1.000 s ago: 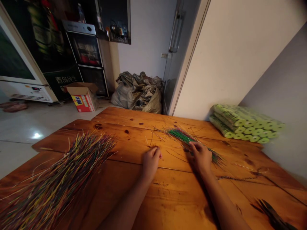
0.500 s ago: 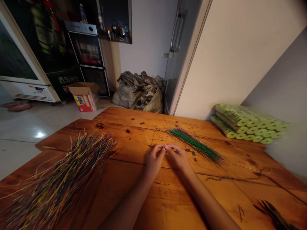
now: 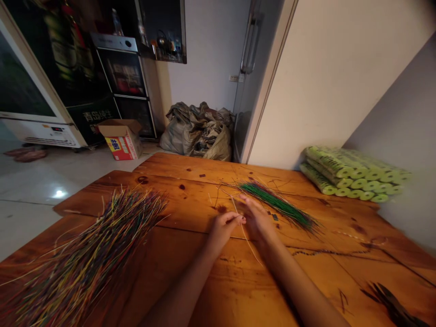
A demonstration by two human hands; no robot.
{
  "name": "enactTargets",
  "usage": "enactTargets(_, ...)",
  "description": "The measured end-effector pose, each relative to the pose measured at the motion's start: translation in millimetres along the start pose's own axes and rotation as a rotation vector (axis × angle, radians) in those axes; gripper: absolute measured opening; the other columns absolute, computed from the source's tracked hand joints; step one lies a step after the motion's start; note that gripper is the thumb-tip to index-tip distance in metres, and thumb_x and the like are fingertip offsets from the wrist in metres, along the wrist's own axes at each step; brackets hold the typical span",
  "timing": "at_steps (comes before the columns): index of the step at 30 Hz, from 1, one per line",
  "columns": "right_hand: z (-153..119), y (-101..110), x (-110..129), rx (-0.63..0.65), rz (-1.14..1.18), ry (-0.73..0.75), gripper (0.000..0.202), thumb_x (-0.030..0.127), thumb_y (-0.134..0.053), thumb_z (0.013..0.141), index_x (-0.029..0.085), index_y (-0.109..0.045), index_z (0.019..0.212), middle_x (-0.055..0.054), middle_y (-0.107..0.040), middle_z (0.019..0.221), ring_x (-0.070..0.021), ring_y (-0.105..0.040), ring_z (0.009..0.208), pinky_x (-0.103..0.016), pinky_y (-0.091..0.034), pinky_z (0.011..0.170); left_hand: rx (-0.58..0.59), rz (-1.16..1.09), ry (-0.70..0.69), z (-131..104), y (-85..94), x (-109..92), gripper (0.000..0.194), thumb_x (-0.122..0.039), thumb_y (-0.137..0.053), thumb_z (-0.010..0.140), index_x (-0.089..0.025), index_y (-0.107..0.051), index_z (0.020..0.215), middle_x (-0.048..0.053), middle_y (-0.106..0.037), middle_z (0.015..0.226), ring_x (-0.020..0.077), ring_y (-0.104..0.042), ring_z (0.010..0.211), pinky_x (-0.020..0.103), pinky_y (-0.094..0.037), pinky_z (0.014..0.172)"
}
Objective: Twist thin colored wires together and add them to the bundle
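Observation:
A thin pale wire [image 3: 250,246] runs slantwise over the middle of the table, pinched between the thumb and finger of my left hand [image 3: 225,227]. Close by on the right, my right hand [image 3: 258,219] has its fingers stretched out and apart, slightly blurred; nothing shows in its grip. Just beyond it lies a bundle of green wires [image 3: 279,205] with a few darker ones along its edge. To the left spreads a large heap of multicoloured wires [image 3: 98,250], well away from both hands.
Dark-handled pliers [image 3: 391,302] lie at the lower right of the wooden table [image 3: 235,284]. A twisted strand [image 3: 330,252] stretches above them. Green-wrapped paper rolls [image 3: 350,175] are stacked at the right rear. Beyond the table are bulging sacks [image 3: 199,131] and an open carton [image 3: 121,141].
Both hands were pinched together at the fingertips. Now my right hand has opened and moved slightly off, while the left has come a little nearer, and the pale wire's length shows.

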State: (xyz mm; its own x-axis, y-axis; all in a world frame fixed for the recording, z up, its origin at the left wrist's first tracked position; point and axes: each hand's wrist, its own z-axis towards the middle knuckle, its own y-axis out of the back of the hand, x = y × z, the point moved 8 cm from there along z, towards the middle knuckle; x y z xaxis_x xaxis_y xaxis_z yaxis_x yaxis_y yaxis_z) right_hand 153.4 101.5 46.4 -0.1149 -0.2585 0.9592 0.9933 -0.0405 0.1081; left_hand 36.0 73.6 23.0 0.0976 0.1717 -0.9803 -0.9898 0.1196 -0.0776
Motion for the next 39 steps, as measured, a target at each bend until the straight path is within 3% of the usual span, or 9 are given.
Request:
enactTargets(2, 6.1, 30.9, 9.8, -0.108, -0.317, 0.125, 0.037, 0.050, -0.049, 0.077, 0.019, -0.066, 0.089, -0.010, -0.063, 0.097, -0.0248, -0.053, 0.093, -0.040, -0.038, 0.081, -0.049, -0.080, 0.024, 0.8, 4.4, 1.9, 0.018, -0.030, -0.054, 0.072, -0.016, -0.065, 0.072, 0.004, -0.069, 0.070, 0.0153, -0.060, 0.067, 0.026, -0.045, 0.069)
enactTargets(6, 6.0, 78.9, 14.0, -0.250, -0.917, 0.164, 0.030, 0.043, -0.053, 0.077, 0.018, -0.065, 0.088, -0.013, -0.057, 0.094, -0.0300, -0.044, 0.096, -0.041, -0.031, 0.080, -0.120, -0.152, 0.066, 1.0, 10.0, 2.2, 0.019, -0.031, -0.058, 0.067, -0.014, -0.066, 0.071, 0.004, -0.067, 0.063, 0.0137, -0.058, 0.059, 0.025, -0.045, 0.062)
enactTargets(8, 3.6, 86.9, 9.4, -0.250, -1.240, 0.125, 0.028, 0.041, -0.050, 0.080, 0.020, -0.064, 0.092, -0.012, -0.058, 0.093, -0.0289, -0.046, 0.092, -0.037, -0.033, 0.072, -0.131, -0.169, 0.076, 0.4, 10.9, 0.1, 0.020, -0.031, -0.059, 0.066, -0.013, -0.066, 0.071, 0.004, -0.067, 0.062, 0.0131, -0.057, 0.058, 0.025, -0.045, 0.062)
enactTargets(11, 3.1, 87.3, -2.1, -0.160, -1.378, 0.040, 0.027, 0.038, -0.044, 0.084, 0.021, -0.064, 0.088, -0.010, -0.062, 0.086, -0.0260, -0.050, 0.085, -0.032, -0.031, 0.064, -0.143, -0.193, 0.099, -0.5, 11.9, -1.3, 0.021, -0.032, -0.060, 0.065, -0.013, -0.066, 0.072, 0.004, -0.066, 0.062, 0.0123, -0.057, 0.056, 0.024, -0.044, 0.061)
enactTargets(19, 8.1, 72.4, 5.0, -0.102, -1.244, 0.169, 0.033, 0.034, -0.032, 0.087, 0.018, -0.059, 0.074, -0.007, -0.063, 0.069, -0.0203, -0.056, 0.069, -0.029, -0.031, 0.061, -0.154, -0.232, 0.172, -0.5, 12.9, 8.8, 0.030, -0.040, -0.062, 0.064, -0.012, -0.065, 0.074, 0.003, -0.065, 0.060, 0.0104, -0.055, 0.051, 0.021, -0.040, 0.052)
enactTargets(22, -1.1, 46.7, 18.3, -0.042, -1.129, 0.312, 0.032, 0.033, -0.032, 0.088, 0.019, -0.053, 0.069, -0.003, -0.058, 0.065, -0.0162, -0.051, 0.063, -0.027, -0.032, 0.062, -0.104, -0.271, 0.207, -0.8, 10.4, 11.3, 0.027, -0.038, -0.064, 0.063, -0.012, -0.065, 0.071, 0.004, -0.065, 0.062, 0.0095, -0.055, 0.053, 0.020, -0.040, 0.053)
enactTargets(28, -47.2, -20.5, 54.1, 0.237, -0.844, 0.764, 0.018, 0.020, -0.042, 0.082, 0.019, -0.047, 0.065, -0.001, -0.048, 0.061, -0.0147, -0.042, 0.060, -0.028, -0.031, 0.060, 0.074, -0.351, 0.306, -4.5, 5.6, 11.7, 0.026, -0.034, -0.066, 0.065, -0.011, -0.066, 0.077, 0.006, -0.067, 0.070, 0.0103, -0.058, 0.061, 0.021, -0.042, 0.061)
enactTargets(33, -61.2, -21.9, 67.5, 0.224, -0.721, 0.878, 0.013, 0.014, -0.044, 0.078, 0.020, -0.045, 0.067, -0.002, -0.048, 0.062, -0.0152, -0.041, 0.061, -0.030, -0.031, 0.059, 0.072, -0.518, 0.346, -5.3, 11.2, 15.6, 0.020, -0.027, -0.068, 0.066, -0.012, -0.065, 0.079, 0.010, -0.069, 0.085, 0.0138, -0.062, 0.074, 0.024, -0.045, 0.073)
enactTargets(39, -67.5, -30.5, 72.3, 0.320, -0.666, 0.910, 0.014, 0.012, -0.045, 0.076, 0.020, -0.042, 0.065, -0.002, -0.049, 0.059, -0.0152, -0.041, 0.060, -0.031, -0.031, 0.057, 0.015, -0.759, 0.361, -3.7, 15.8, 17.8, 0.009, -0.019, -0.063, 0.072, -0.013, -0.063, 0.079, 0.007, -0.068, 0.084, 0.0118, -0.063, 0.076, 0.021, -0.047, 0.070)
